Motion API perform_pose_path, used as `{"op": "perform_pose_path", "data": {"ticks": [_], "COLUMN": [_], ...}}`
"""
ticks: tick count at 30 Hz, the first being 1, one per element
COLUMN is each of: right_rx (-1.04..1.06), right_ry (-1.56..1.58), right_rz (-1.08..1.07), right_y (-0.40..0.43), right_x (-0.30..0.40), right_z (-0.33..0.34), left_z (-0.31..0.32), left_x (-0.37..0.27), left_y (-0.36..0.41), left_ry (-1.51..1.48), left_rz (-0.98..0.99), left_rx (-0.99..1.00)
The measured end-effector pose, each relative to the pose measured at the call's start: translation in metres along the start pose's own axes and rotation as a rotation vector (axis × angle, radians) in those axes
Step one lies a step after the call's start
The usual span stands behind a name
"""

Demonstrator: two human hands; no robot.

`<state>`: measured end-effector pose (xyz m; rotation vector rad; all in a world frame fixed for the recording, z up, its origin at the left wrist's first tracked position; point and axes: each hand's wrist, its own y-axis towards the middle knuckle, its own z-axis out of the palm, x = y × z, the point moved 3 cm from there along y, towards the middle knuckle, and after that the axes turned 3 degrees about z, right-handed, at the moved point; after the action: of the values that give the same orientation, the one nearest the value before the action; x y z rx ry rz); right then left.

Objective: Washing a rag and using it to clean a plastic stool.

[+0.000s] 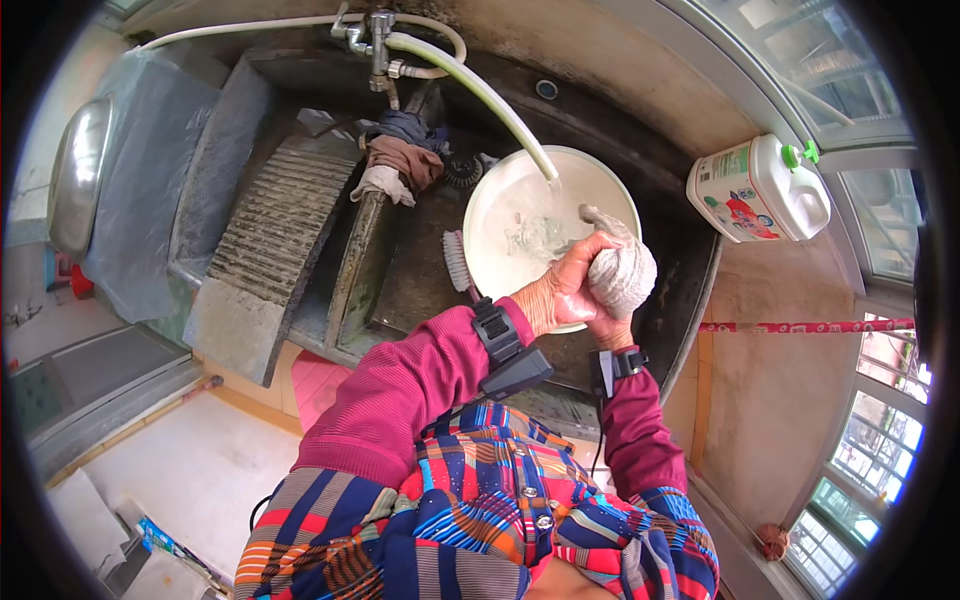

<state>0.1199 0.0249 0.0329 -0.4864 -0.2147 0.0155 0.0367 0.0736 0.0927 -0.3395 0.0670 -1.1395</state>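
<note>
Both my hands grip a twisted, wet whitish cloth (622, 274) above the right side of a white round basin (480, 247). My left hand (571, 281) clasps it from the left. My right hand (609, 330) is beneath the bunched cloth, its fingers mostly hidden. One end of the cloth curls out past my left hand. Water runs from a pale hose (499, 97) into the basin, and the water (536, 234) there is rippled and bubbly.
The basin stands in a dark stone sink (405, 289). Left of it are a scrub brush (456, 261), a divider draped with a brown cloth (405, 160), and a ridged washboard (277, 217). A metal tap (381, 52) is behind. A detergent jug (757, 191) sits at the right rim.
</note>
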Motion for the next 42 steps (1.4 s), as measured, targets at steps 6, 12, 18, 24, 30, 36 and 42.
{"op": "perform_pose_path", "data": {"ticks": [6,12,18,24,30,36,42], "right_rx": [0.373,0.016,-0.134,-0.119,-0.178,-0.170,0.516], "right_ry": [-0.242,-0.539,-1.549,-2.097,-2.243,-0.999,-0.725], "right_rz": [0.098,-0.039,-0.156,-0.212,0.123,0.302,-0.405], "right_y": [-0.024,-0.030,0.008,0.046,0.062,0.042,0.009], "right_x": [0.018,0.051,0.062,0.041,0.026,0.022,0.007], "right_z": [0.062,0.067,0.062,0.030,0.016,0.042,0.073], "left_z": [0.013,-0.003,-0.030,-0.062,-0.063,-0.029,0.013], "left_x": [0.032,0.038,0.012,-0.009,-0.013,-0.004,0.024], "left_y": [-0.027,-0.031,-0.008,0.017,0.002,-0.007,-0.003], "left_ry": [-0.251,-0.065,0.610,1.715,1.879,0.333,-0.209], "left_rz": [-0.241,-0.272,-0.234,0.153,0.416,0.064,0.080], "left_rx": [0.250,0.237,-0.020,-0.221,-0.422,-0.147,0.257]}}
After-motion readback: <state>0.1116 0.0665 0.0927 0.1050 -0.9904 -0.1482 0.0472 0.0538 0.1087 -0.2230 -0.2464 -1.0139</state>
